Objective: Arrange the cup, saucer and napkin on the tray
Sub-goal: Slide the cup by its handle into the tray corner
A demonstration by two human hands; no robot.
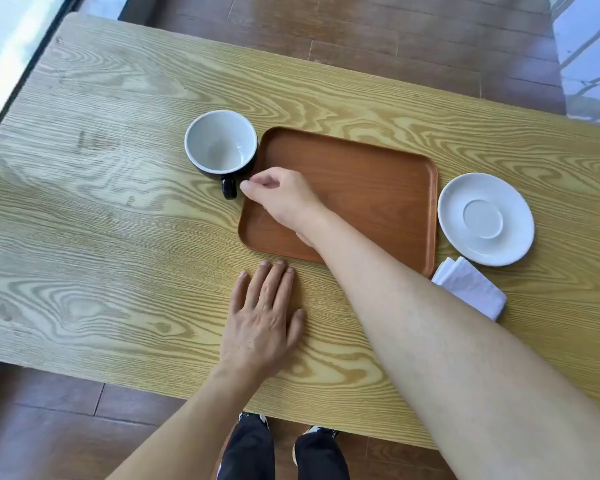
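A brown wooden tray (368,188) lies in the middle of the wooden table with nothing resting on it. An empty cup (220,143), black outside and white inside, stands on the table against the tray's left edge, its handle pointing toward me. My right hand (281,199) reaches across the tray's left part; its curled fingertips are right beside the cup handle, holding nothing. My left hand (262,323) lies flat on the table just in front of the tray. A white saucer (485,218) sits right of the tray. A folded white napkin (470,287) lies at the tray's near right corner.
The light wooden table (118,237) spans the view, with its near edge close to my legs and shoes. Dark wooden floor shows beyond the far edge and below the near edge. A bright window lies at the far left.
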